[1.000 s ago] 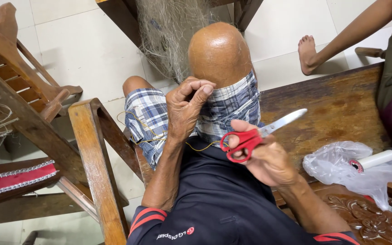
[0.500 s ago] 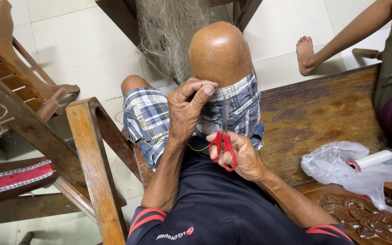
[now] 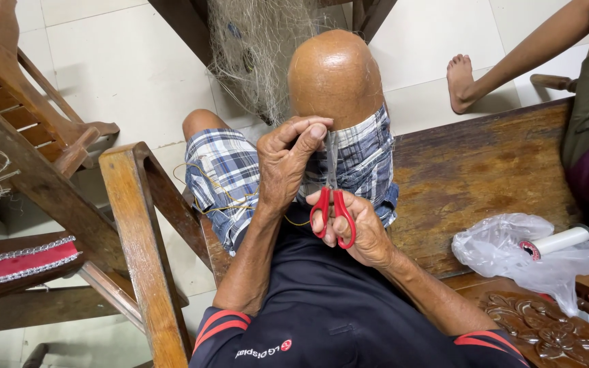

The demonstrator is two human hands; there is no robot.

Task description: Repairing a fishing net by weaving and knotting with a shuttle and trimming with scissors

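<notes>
My left hand (image 3: 284, 163) pinches a bit of fine fishing net (image 3: 257, 58) between thumb and fingertips, just below my raised right knee (image 3: 335, 75). My right hand (image 3: 356, 228) grips red-handled scissors (image 3: 332, 211) with the blades pointing up toward that pinch. The blade tips are mostly hidden behind my left fingers. The net hangs pale and tangled from beyond the knee. A thin yellow thread (image 3: 213, 191) loops over my plaid shorts (image 3: 230, 174).
I sit on a dark wooden bench (image 3: 485, 170). A clear plastic bag (image 3: 533, 255) with a white spool (image 3: 557, 242) lies at right. Another person's leg and foot (image 3: 461, 78) rest at upper right. A wooden chair arm (image 3: 141, 238) stands at left.
My right hand turned the scissors from pointing right to pointing up and brought them to the net pinched by my left hand. The left hand stayed in place.
</notes>
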